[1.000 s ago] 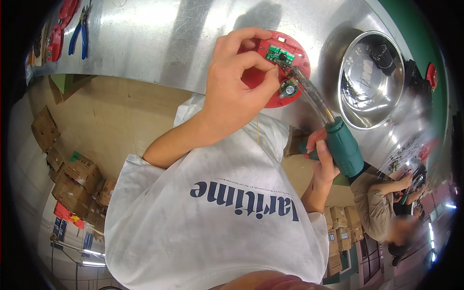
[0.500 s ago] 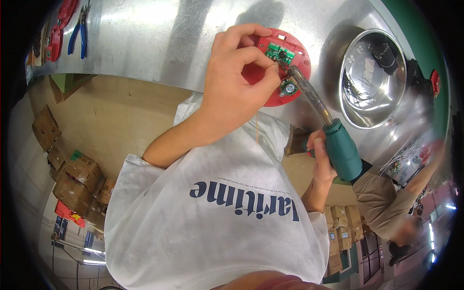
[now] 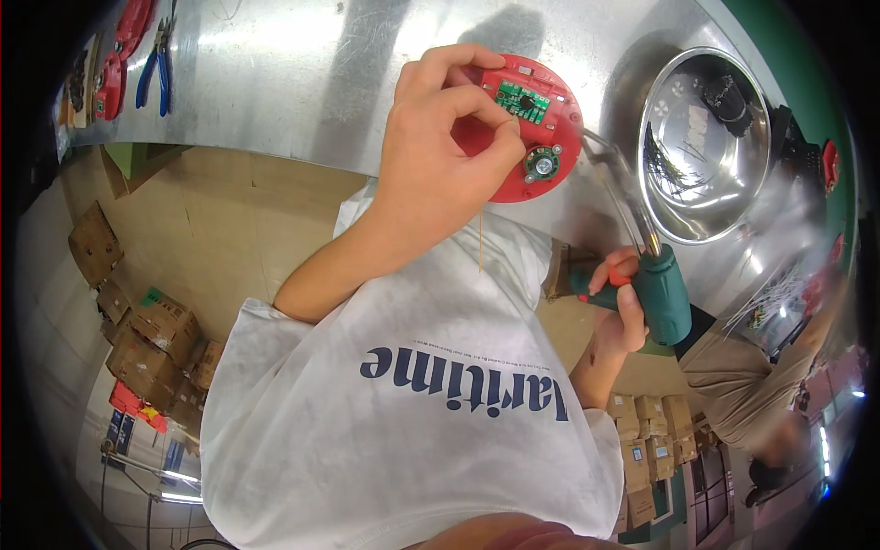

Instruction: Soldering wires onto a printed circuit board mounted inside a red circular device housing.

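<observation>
My left hand [image 3: 447, 156] holds a round red plastic housing [image 3: 561, 94] over the metal table, its upper fingers on the rim. Thumb and index finger pinch together beside a green circuit board [image 3: 522, 103] inside the housing; what lies between their tips is too small to make out. Below the board sits a small round part with a silver centre [image 3: 543, 166]. A thin wire [image 3: 481, 243] hangs below my hand. My right hand [image 3: 623, 316] is closed round a green soldering gun [image 3: 664, 298]. Its blurred tip is just off the housing's right edge.
A shiny metal bowl [image 3: 662, 213] with dark wire pieces stands right of the housing. Blue-handled pliers [image 3: 154, 78] and red plastic parts [image 3: 112, 82] lie at the far left. Another person's sleeve [image 3: 747, 376] shows at the right. Cardboard boxes [image 3: 151, 348] are stacked at the lower left.
The soldering gun has drawn back from the circuit board, to the right and toward me. My left hand stays nearly in place, and more of the board is uncovered.
</observation>
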A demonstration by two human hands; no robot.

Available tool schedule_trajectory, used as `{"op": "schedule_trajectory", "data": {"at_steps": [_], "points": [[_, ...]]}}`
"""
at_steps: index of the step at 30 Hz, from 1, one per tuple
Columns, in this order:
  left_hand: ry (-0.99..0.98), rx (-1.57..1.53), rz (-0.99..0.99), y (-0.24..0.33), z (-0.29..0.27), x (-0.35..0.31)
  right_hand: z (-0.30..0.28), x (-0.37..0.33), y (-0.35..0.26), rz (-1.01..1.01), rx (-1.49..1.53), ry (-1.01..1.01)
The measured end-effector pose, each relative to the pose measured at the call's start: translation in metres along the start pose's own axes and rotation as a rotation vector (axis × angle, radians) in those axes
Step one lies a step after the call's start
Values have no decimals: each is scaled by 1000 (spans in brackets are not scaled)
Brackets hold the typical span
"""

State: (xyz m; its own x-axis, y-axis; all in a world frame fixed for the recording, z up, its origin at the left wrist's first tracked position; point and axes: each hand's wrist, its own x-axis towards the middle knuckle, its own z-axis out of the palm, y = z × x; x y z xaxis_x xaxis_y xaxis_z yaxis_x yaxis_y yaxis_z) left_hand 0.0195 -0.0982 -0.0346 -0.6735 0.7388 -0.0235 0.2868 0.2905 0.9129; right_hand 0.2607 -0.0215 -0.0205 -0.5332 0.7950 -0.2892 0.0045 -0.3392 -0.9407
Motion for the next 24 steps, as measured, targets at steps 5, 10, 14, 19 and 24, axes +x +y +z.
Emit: {"op": "schedule_trajectory", "data": {"at_steps": [5, 10, 14, 19, 24], "points": [[-31, 37, 22, 1, -2, 3, -7, -4, 11, -22, 83, 65], [-109, 41, -19, 7, -11, 9, -9, -4, 15, -32, 114, 76], [-221, 40, -101, 10, -18, 18, -12, -5, 19, -45, 145, 85], [-174, 54, -16, 6, -15, 10, -11, -7, 21, -55, 181, 96], [-156, 93, 36, 4, -14, 8, -5, -8, 12, -16, 77, -24]]}}
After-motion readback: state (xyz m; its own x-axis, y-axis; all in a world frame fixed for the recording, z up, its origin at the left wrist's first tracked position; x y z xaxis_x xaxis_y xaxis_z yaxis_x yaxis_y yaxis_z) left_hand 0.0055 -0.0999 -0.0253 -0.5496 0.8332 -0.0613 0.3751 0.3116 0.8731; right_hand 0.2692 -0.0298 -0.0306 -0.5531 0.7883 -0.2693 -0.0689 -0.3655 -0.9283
